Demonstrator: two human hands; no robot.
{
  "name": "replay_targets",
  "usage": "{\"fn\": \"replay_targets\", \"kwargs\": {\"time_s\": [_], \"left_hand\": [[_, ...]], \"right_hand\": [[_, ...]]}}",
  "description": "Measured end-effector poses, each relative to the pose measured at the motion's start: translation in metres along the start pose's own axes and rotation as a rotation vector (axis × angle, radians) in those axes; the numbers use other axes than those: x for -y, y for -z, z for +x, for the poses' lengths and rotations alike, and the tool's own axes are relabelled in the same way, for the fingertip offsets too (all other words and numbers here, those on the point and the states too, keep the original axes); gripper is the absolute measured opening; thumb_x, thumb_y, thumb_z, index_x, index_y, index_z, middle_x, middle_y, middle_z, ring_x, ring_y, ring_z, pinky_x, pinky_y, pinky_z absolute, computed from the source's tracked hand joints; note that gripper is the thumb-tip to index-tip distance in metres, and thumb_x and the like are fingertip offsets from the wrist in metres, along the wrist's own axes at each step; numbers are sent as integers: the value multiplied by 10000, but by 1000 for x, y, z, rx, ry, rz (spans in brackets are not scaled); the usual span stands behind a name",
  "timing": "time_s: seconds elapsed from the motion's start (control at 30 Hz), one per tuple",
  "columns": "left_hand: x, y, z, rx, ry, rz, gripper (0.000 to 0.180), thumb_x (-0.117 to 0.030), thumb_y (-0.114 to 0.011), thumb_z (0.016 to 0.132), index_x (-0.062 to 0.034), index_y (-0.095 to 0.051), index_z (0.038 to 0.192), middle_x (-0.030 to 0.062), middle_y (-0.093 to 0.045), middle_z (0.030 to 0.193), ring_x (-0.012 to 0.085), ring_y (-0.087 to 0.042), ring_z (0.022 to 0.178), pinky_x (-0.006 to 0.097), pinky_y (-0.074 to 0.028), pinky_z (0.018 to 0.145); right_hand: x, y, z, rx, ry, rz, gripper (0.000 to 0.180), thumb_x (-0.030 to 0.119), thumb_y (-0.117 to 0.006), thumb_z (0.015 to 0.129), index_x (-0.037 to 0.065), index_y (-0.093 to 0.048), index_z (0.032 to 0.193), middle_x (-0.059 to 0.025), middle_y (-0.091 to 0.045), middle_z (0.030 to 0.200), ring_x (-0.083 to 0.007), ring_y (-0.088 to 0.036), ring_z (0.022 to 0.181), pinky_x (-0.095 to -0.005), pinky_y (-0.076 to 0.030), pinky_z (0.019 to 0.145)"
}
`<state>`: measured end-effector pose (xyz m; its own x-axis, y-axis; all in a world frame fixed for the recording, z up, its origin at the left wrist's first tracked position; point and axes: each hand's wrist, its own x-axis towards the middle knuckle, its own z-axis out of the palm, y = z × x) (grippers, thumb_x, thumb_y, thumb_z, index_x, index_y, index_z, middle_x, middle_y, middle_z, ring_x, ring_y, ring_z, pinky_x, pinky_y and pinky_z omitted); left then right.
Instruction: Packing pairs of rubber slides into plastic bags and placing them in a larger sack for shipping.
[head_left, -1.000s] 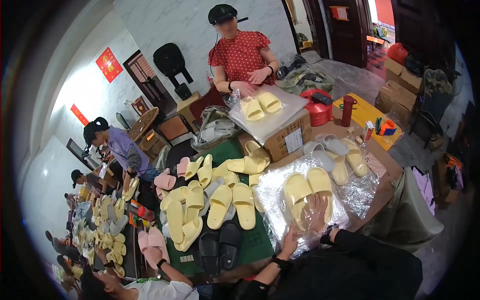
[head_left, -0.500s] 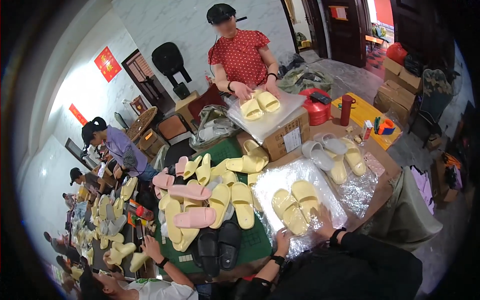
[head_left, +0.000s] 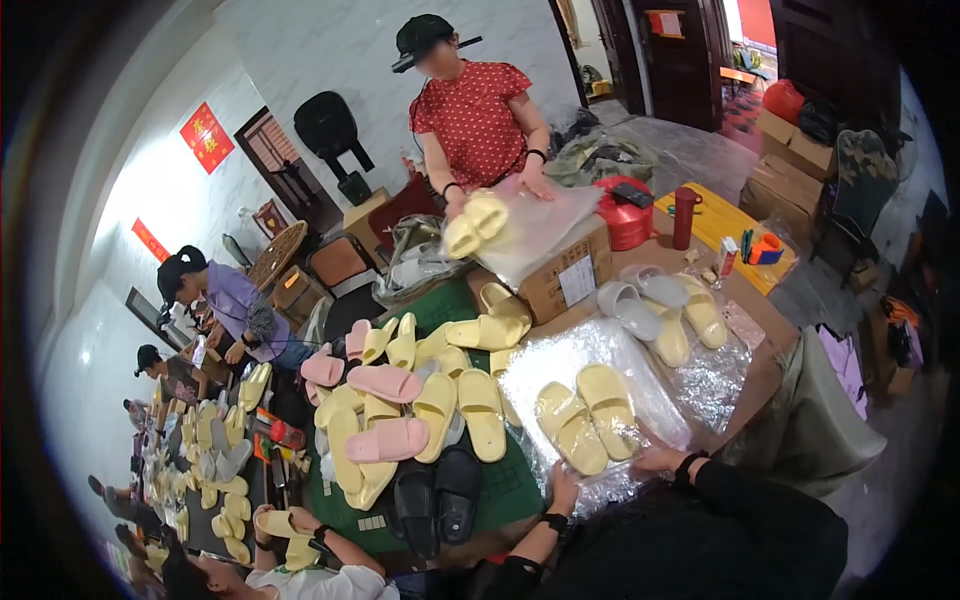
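A pair of yellow slippers (head_left: 585, 412) lies side by side on a stack of clear plastic bags (head_left: 528, 375) in front of me. Wrinkled film shows at their near ends; I cannot tell whether the pair is inside a bag. My left hand (head_left: 564, 490) grips the near edge of a clear plastic bag (head_left: 603, 487), left of the slippers' heels. On the other side, close to the right slipper's heel, my right hand (head_left: 656, 457) has its fingers closed on the same film. Both hands are apart from the loose slippers on the left.
Left of the stack, yellow, pink slippers (head_left: 388, 440) and black slippers (head_left: 458, 495) crowd a green mat (head_left: 510, 490). Grey slippers (head_left: 630, 308) lie beyond it. Across the table, a co-worker (head_left: 478, 120) handles yellow slippers (head_left: 478, 225) above a cardboard box (head_left: 570, 268). Another person's hands (head_left: 305, 520) are at lower left.
My right hand has drawn back toward me from the right slipper to the film's near edge. The co-worker opposite has lifted a yellow pair leftward. The person at lower left now holds slippers.
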<state>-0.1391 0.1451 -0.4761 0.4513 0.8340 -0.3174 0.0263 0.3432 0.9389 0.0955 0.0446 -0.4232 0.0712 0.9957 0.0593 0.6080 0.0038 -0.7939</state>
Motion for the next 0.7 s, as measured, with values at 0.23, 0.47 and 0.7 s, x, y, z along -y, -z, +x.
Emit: {"fn": "replay_targets", "kwargs": {"time_s": [0.23,0.47,0.7], "left_hand": [[23,18,7,101,-73,136,425,143,-392,695,14,-414,1099,112,-497,1058,201,-510,988,305,-414,855],[-32,-34,-13,267,-98,59,284,6,-586,759,10,-483,1024,79,-600,912,189,-571,871,301,-442,801],[10,1,3,164,-133,324,315,-96,-650,748,23,-503,1000,120,-616,939,197,-590,884,311,-460,762]], "right_hand": [[64,10,6,179,-244,81,743,10,-511,722,130,-202,1388,-178,-225,1408,-341,-190,1309,-352,-208,1064],[35,13,-11,-110,-234,-98,619,67,-480,766,92,-269,1348,-178,-264,1390,-351,-236,1291,-381,-259,1037],[44,1,1,-194,-200,-53,328,87,-462,783,61,-440,1109,-217,-462,1060,-383,-463,1011,-401,-400,817]]}}
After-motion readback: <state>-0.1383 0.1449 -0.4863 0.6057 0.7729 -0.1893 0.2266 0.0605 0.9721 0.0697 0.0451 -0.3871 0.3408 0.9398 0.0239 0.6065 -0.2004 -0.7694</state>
